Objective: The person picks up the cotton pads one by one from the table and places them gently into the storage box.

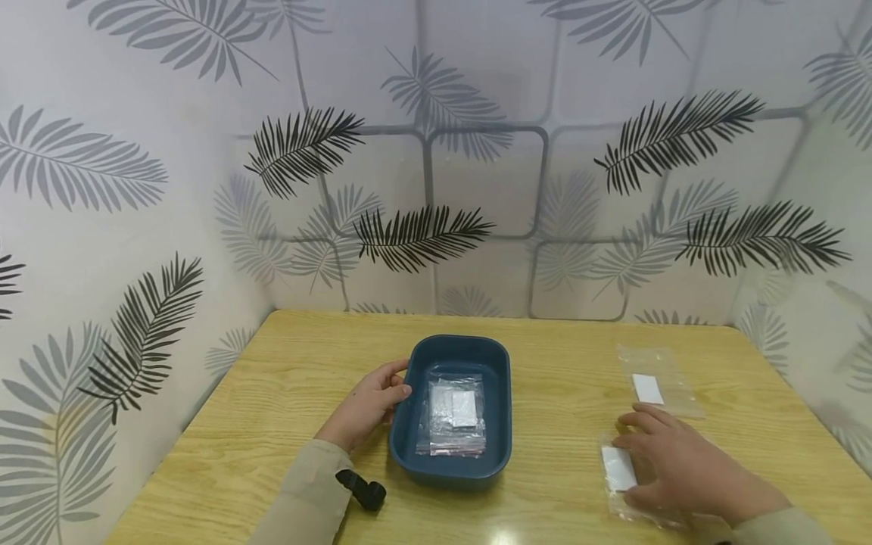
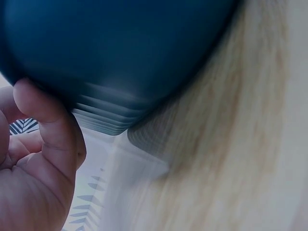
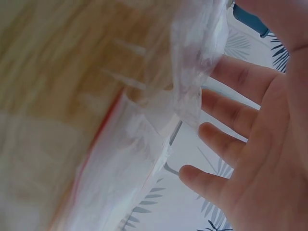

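Observation:
A dark blue plastic bin (image 1: 451,478) stands on the table, with several clear zip bags (image 1: 453,416) lying flat inside. My left hand (image 1: 368,405) grips its left rim; in the left wrist view the hand (image 2: 43,154) has bent fingers against the bin's wall (image 2: 120,53). At the right, my right hand (image 1: 688,462) is over a clear zip bag (image 1: 618,469) with a white label. Its fingers are extended and spread beside the bag's film (image 3: 130,144) in the right wrist view. Whether the fingertips touch the bag I cannot tell.
Another clear bag (image 1: 668,386) with a white label lies just beyond my right hand. The wooden table (image 1: 559,393) meets leaf-patterned walls (image 1: 477,182) at the back and sides. A black strap (image 1: 364,490) hangs at my left sleeve.

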